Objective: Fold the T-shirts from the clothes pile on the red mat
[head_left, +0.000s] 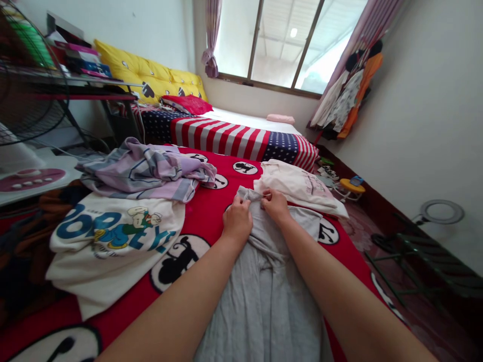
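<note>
A soft grey garment lies spread on the red bed cover, running from the middle of the bed toward me. Whether it is a shirt or trousers I cannot tell. My left hand is closed on its far edge, fingers pinching the cloth. Close by on the right, my right hand pinches the same edge. Some cloth is bunched between the two hands. Just beyond my right hand lies a folded off-white shirt with a small print.
On the left are a white Popeye T-shirt, a crumpled plaid shirt and dark brown clothes. A fan stands at far left. Behind is another bed with a flag-patterned cover. At right are a green rack and a ring light.
</note>
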{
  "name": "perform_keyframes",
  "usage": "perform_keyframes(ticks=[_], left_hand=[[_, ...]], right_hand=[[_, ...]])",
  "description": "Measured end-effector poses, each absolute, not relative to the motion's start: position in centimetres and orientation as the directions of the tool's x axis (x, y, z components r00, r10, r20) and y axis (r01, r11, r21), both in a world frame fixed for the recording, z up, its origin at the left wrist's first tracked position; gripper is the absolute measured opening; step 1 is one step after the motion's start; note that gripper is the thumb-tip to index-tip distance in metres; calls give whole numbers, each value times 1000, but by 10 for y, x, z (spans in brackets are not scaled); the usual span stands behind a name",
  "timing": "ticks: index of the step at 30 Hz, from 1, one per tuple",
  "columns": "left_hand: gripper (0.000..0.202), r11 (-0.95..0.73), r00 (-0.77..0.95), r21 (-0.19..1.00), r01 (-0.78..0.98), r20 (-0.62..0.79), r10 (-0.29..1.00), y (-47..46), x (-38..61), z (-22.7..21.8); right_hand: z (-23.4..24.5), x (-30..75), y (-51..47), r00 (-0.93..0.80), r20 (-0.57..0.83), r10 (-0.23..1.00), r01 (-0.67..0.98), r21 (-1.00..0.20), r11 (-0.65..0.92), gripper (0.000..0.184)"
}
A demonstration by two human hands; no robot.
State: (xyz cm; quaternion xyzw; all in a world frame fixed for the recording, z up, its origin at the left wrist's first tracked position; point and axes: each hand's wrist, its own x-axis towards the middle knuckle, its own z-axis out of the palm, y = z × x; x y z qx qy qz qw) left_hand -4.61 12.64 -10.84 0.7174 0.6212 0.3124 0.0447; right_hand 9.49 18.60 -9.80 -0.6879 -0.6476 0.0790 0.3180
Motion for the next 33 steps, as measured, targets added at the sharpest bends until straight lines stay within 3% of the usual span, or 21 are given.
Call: perform_keyframes(ticks=[4,6,8,11,14,20,26,33], left_hand=[[30,-453,208,386,804,530,822,125,-45,-105],[36,-568,371,375,732,479,795,125,-43,-107],[49,-568,458,379,731,345,819,126,-41,-112],[62,-486,439,353,799,210,874,128,-40,-119],[66,-473,434,320,821,188,881,132,-41,-122],[70,-510,499,259,820,113,859,135,-46,-117],[71,-589,599,211,780,16,800,115,-66,-113],[69,-716,721,125,687,13,693,56,-119,-112]], right_hand=[[-83,112,155,49,396,917,790,-577,207,24],[-81,130,131,-55,455,889,810,-499,306,22],[-88,153,110,-181,408,895,875,-349,336,33],[-109,186,94,-189,215,958,962,-153,224,54],[-121,199,96,-50,105,993,995,-85,59,63],[-99,175,66,68,-28,997,994,-78,-70,71],[-100,159,-42,-215,34,976,968,-123,218,62],[-99,177,-132,-346,187,920,861,-327,390,35]])
